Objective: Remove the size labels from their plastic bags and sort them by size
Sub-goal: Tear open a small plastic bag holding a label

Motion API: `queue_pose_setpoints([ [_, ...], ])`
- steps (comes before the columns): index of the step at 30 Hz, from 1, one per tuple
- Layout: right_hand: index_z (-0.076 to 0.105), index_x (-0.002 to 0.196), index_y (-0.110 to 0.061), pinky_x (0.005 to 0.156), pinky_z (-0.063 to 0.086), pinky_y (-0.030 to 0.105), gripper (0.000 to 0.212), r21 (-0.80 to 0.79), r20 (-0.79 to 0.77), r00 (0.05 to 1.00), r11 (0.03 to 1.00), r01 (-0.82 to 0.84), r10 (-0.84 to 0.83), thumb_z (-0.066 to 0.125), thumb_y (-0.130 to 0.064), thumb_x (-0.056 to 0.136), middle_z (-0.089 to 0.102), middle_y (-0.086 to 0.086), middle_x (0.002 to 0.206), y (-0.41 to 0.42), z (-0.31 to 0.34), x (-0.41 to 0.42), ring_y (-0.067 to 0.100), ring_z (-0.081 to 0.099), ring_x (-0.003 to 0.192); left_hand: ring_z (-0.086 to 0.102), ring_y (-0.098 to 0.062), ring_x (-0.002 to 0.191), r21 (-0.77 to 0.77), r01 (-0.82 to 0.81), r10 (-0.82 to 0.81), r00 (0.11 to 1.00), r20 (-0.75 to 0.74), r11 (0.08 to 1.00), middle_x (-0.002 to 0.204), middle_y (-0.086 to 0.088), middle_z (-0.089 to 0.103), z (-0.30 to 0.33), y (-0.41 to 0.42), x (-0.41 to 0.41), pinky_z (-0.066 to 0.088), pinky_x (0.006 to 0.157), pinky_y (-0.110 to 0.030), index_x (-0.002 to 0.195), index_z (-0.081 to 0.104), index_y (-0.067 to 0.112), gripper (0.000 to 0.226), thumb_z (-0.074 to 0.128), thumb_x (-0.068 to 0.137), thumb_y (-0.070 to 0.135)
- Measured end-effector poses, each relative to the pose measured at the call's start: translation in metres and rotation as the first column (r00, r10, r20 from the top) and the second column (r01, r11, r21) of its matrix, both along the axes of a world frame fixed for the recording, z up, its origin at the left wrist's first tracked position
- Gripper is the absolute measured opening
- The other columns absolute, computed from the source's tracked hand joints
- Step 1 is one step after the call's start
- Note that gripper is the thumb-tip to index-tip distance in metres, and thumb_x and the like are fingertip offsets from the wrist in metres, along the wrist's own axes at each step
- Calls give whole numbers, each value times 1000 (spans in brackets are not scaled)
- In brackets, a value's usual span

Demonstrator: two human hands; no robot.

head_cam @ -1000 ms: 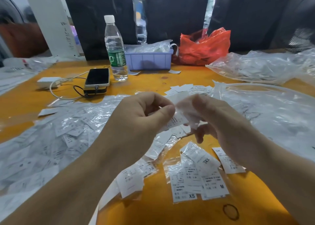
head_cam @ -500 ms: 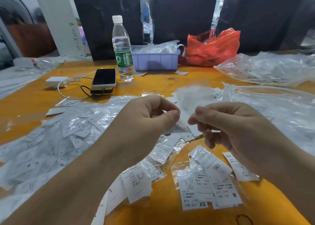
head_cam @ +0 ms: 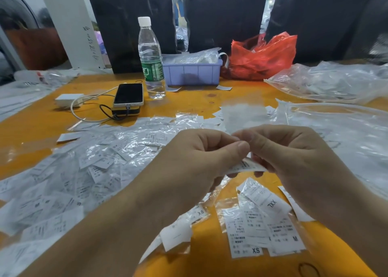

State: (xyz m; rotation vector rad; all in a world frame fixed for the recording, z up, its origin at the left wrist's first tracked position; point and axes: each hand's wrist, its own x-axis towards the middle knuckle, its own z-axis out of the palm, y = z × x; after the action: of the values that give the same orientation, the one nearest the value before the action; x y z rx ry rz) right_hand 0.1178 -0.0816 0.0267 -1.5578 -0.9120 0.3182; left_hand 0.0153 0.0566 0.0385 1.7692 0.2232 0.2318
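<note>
We see the left hand (head_cam: 195,161) and right hand (head_cam: 294,161) meeting fingertip to fingertip above the table (head_cam: 31,129), both pinching one small label (head_cam: 245,166) that curls out beneath the thumbs. Just below the right hand lie labels in bags (head_cam: 264,224) marked XS, M and XXL, and left of the left hand spreads a heap (head_cam: 73,171) of bagged labels. Beyond the left hand stand a phone (head_cam: 128,94) and bottle (head_cam: 150,60).
</note>
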Motion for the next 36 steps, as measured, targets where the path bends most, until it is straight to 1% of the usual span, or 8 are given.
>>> queue_pose_setpoints([
  [3,79,84,-24,58,50,28,36,-3,-3,1000,1000,-6,6,62,-53,71,71,14,78,1,-2,-1,34,61,71,44,-9,45,-26,-56,57,998,4,998,49,8,55,-3,-2,2,38,45,-21,81,75,16,19,67,85,33],
  [8,80,82,-23,57,51,27,30,16,-71,997,1000,-16,17,67,-46,69,66,-3,67,-1,0,2,11,57,62,48,-10,49,4,-146,146,989,39,989,56,6,62,-4,0,4,39,52,-27,77,74,19,15,68,87,29],
  [12,79,73,-19,56,51,25,24,-14,-87,996,999,-30,29,71,-40,65,63,-1,62,-4,1,9,11,57,59,51,-1,46,66,-176,172,983,61,982,55,10,63,-5,6,5,40,51,-20,76,73,23,14,68,87,29],
  [18,76,73,-20,61,48,27,21,-51,-44,998,998,-39,37,82,-40,67,60,-2,57,-6,-1,12,12,58,57,45,-6,45,4,-165,164,984,75,986,51,9,57,-4,13,6,38,44,-17,74,74,22,15,68,87,26],
  [22,76,69,-19,58,47,25,17,-60,-82,996,997,-50,45,81,-34,67,59,-2,56,-5,0,10,12,57,56,49,-4,46,54,-142,134,983,125,988,56,10,62,-6,11,6,40,44,-15,79,73,23,12,67,88,27],
  [24,75,67,-17,55,46,23,18,-16,-122,992,999,-30,28,75,-34,63,58,1,56,-5,1,9,12,55,54,56,-4,50,85,-139,124,980,153,987,65,9,68,-7,9,5,44,46,-16,84,72,26,10,65,90,26],
  [30,73,64,-12,49,44,25,25,71,-264,964,997,44,-23,74,-37,59,54,5,59,-5,3,10,15,49,51,65,-4,65,69,-164,148,971,190,984,80,10,71,-10,7,6,50,53,-18,97,66,31,19,59,94,14],
  [36,74,63,-14,48,43,25,27,95,-275,960,993,73,-44,75,-40,58,55,6,61,-4,3,11,13,48,48,68,-5,77,52,-169,156,969,192,984,82,11,73,-12,7,8,50,55,-16,99,66,31,18,63,92,15],
])
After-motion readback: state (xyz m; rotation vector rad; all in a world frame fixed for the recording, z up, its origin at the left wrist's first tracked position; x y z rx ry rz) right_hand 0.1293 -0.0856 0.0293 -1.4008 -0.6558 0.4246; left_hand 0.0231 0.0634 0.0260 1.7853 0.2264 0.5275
